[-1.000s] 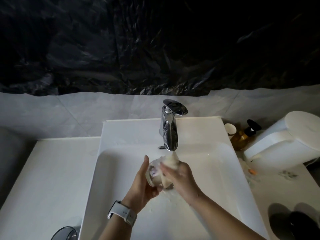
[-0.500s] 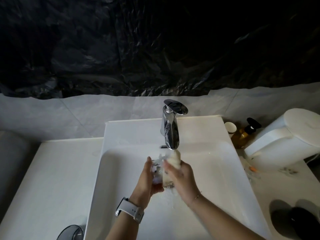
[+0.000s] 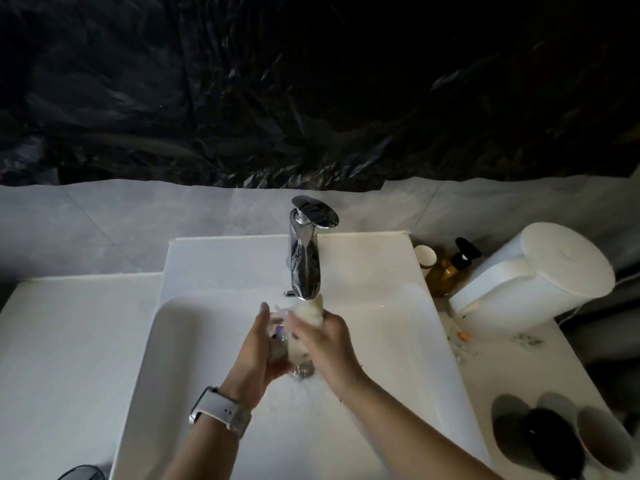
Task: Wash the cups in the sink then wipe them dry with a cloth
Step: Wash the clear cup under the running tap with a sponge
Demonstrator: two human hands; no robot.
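Washing is under way: one cup [image 3: 278, 336], clear glass, is held over the sink [image 3: 194, 341] basin just below the tap [image 3: 304, 261], apparently under running water. Judged from this, rinsing is unfinished and drying with a cloth has not begun. The left hand [image 3: 254, 348] wraps the cup's side, thumb pointing up, wrist bent inward. The right hand [image 3: 325, 341] grips a pale sponge or cloth [image 3: 313, 313] against the cup; which it is cannot be told. Both forearms converge from below.
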